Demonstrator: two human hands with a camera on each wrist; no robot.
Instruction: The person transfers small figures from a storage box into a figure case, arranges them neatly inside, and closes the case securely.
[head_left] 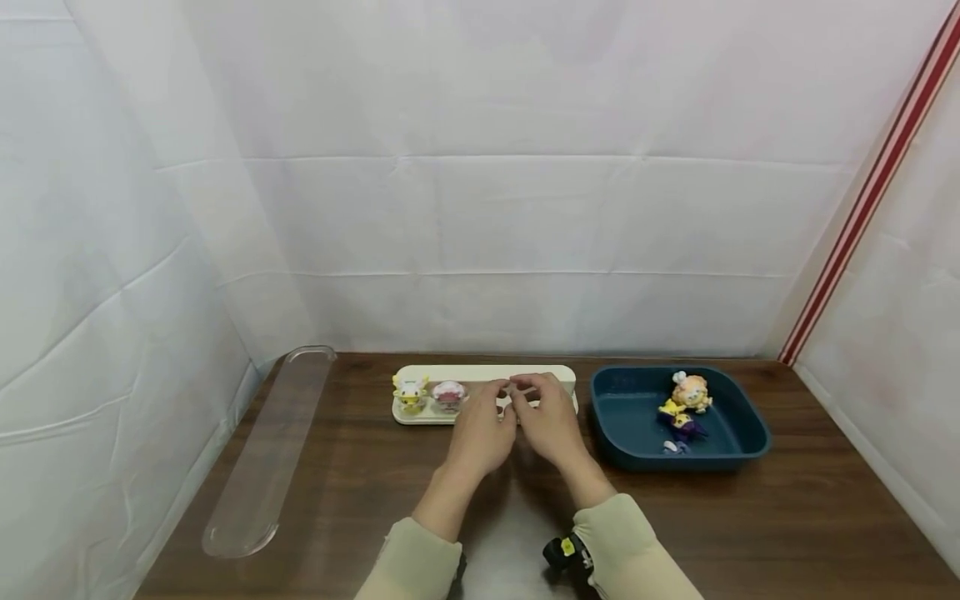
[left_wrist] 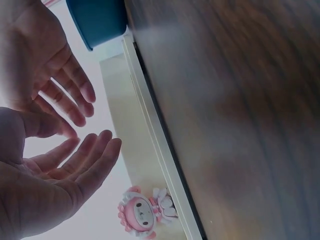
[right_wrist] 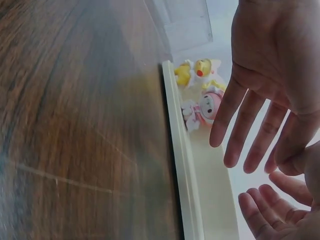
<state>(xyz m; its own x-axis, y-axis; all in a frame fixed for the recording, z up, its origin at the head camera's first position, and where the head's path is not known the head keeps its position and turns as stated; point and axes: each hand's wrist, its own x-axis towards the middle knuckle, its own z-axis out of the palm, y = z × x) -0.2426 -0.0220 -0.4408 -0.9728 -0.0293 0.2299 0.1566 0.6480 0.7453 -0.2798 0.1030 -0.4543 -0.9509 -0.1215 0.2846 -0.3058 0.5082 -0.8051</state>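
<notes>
My left hand (head_left: pixel 486 427) and right hand (head_left: pixel 547 421) hover over the right half of a long cream tray (head_left: pixel 487 370), fingertips close together. Both wrist views show relaxed, gently bent fingers and nothing held between the hands. The thumb of my left hand (left_wrist: pixel 65 187) overlaps the right hand (left_wrist: pixel 42 70) in the left wrist view. At the tray's left end stands a yellow-and-white figurine (head_left: pixel 411 395). Beside it is a pink-hooded figurine (head_left: pixel 448 395) with a white face, nearest to my left hand.
To the right sits a dark blue bin (head_left: pixel 622 457) holding an orange-haired figurine (head_left: pixel 692 392), a yellow-and-purple one (head_left: pixel 684 425) and a small bluish one (head_left: pixel 675 447). A long clear plastic cover (head_left: pixel 270 458) lies at the table's left edge. White cloth walls (head_left: pixel 480 217) stand behind and at both sides.
</notes>
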